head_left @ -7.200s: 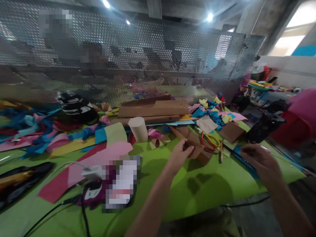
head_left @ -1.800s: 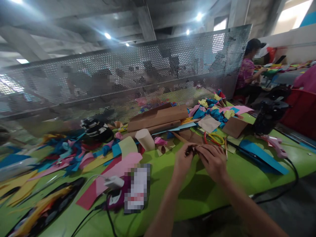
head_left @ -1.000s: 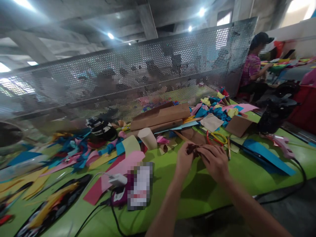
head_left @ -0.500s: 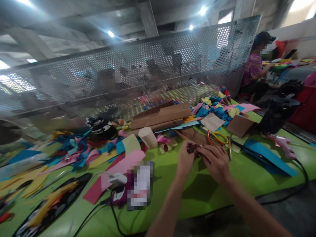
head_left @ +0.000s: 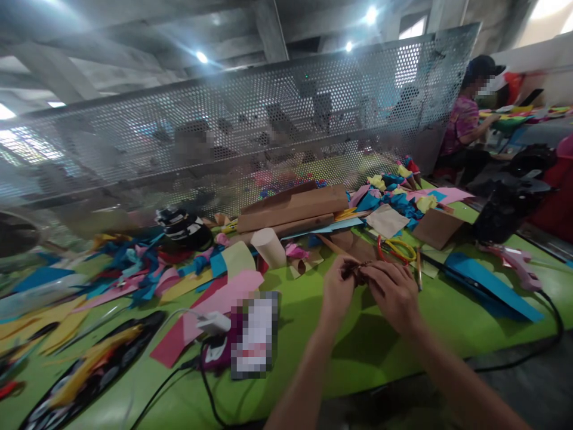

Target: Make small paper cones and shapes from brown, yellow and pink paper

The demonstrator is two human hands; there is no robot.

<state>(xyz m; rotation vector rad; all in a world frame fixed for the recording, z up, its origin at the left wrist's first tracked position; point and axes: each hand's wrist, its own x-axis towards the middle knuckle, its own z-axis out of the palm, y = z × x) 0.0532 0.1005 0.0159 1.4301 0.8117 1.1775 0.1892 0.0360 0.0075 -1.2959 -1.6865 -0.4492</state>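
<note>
Right hand (head_left: 394, 291) has swung in beside left hand (head_left: 339, 285), both curled inward, pinching a brown piece (head_left: 362, 265).

A perforated metal screen (head_left: 250, 119) stands behind the green tabletop (head_left: 295, 346); lights (head_left: 371, 15) dot the concrete ceiling (head_left: 156, 36); a window (head_left: 548, 15) glows at right.

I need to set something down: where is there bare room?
Bare green table shows between the left hand and the pink paper, and between the right hand and the blue paper. It is crowded beyond the hands, up to the brown bundle, and at far left, with coloured scraps.
</note>
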